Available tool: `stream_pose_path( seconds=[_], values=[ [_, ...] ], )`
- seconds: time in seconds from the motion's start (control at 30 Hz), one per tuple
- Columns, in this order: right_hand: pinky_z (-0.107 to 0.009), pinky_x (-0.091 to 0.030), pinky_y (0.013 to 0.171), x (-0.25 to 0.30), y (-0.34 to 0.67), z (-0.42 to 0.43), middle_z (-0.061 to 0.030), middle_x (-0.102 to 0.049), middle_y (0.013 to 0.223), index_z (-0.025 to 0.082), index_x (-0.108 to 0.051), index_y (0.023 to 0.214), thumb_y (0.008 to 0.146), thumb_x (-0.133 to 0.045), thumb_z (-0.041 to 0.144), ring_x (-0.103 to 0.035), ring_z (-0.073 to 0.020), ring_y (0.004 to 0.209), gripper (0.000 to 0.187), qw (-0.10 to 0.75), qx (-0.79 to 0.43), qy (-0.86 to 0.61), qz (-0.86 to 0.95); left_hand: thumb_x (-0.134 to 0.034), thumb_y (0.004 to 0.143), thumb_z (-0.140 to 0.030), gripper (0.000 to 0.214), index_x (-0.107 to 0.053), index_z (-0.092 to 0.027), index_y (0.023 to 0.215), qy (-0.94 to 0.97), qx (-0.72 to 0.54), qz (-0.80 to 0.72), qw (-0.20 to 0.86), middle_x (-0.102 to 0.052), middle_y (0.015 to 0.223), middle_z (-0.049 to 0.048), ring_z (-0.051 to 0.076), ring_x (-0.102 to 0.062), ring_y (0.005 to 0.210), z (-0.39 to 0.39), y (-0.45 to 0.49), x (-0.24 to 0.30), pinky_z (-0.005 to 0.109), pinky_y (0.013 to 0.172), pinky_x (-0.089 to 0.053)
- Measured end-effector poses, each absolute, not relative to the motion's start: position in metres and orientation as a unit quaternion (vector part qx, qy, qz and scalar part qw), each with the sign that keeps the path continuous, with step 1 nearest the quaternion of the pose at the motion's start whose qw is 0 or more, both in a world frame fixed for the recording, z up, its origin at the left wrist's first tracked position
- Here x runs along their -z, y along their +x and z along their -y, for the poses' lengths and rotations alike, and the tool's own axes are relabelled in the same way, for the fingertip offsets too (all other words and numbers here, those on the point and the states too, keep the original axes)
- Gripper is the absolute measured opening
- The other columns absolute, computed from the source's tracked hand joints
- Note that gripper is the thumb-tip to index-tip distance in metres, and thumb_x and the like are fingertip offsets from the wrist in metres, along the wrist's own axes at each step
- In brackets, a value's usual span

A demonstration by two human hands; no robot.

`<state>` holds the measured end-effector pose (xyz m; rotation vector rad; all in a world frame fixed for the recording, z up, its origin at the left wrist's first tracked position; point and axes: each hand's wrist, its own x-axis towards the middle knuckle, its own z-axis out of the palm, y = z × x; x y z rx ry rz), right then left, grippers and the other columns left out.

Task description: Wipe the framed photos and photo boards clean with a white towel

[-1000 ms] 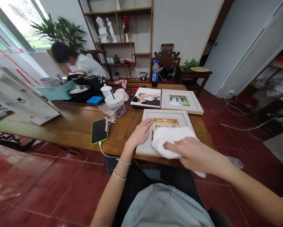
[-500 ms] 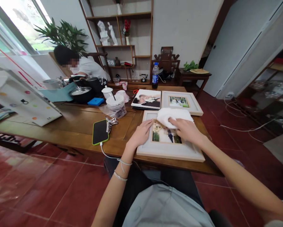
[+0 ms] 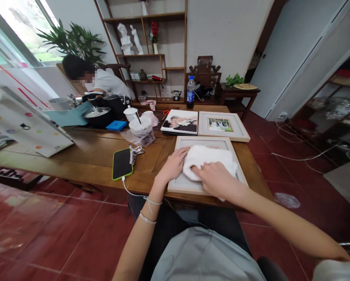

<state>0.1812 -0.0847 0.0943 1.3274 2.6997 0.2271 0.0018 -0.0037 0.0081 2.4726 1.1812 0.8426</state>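
Note:
A light wooden picture frame [image 3: 179, 186] lies flat near the table's front edge. My right hand [image 3: 217, 177] grips a white cloth [image 3: 208, 154] and presses it on the frame's front, covering the photo almost fully. On the frame's left side rests my left hand [image 3: 175, 164], its fingers stretched out flat and close to the cloth's edge. Behind lies a second framed photo [image 3: 220, 125], beside a photo album or panel [image 3: 180, 121] with a picture on its cover.
To the left on the wooden table [image 3: 95, 148] lie a charging phone [image 3: 122, 164] and a lidded plastic cup [image 3: 141, 128]. A cola bottle [image 3: 190, 93] stands at the back. Across the table sits another person [image 3: 110, 82]. A white box [image 3: 28, 121] stands far left.
My right hand has drawn the white cloth from the frame's upper part toward me and slightly left, so it now hides the photo. My left hand stays in place on the frame.

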Motion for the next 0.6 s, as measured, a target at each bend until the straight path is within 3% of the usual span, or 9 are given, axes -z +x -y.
stream_pose_path(
  seconds=[0.2,0.6],
  values=[
    [-0.031,-0.037,0.061,-0.093,0.163,0.127,-0.0151,-0.065,0.098,0.016,-0.056,0.114,0.076,-0.05,0.01,-0.061,-0.0255,0.086,0.039,0.032,-0.08,0.387,-0.918,-0.034,0.092,-0.016,0.044,-0.048,-0.016,0.134,0.846,-0.288,-0.427,0.139,-0.046,0.142,0.0101,0.02,-0.038,0.133,0.003,0.003,-0.007,0.041,0.112,-0.032],
    [-0.03,-0.029,0.06,-0.106,0.231,0.113,-0.0058,-0.069,0.08,0.026,-0.066,0.102,0.071,-0.046,0.005,-0.063,-0.0222,0.076,0.043,0.06,-0.039,0.492,-0.867,-0.032,0.093,-0.016,0.045,-0.045,-0.016,0.136,0.852,-0.284,-0.419,0.134,-0.044,0.144,0.0103,0.02,-0.036,0.135,0.001,0.0,-0.002,0.044,0.112,-0.031]
  ],
)
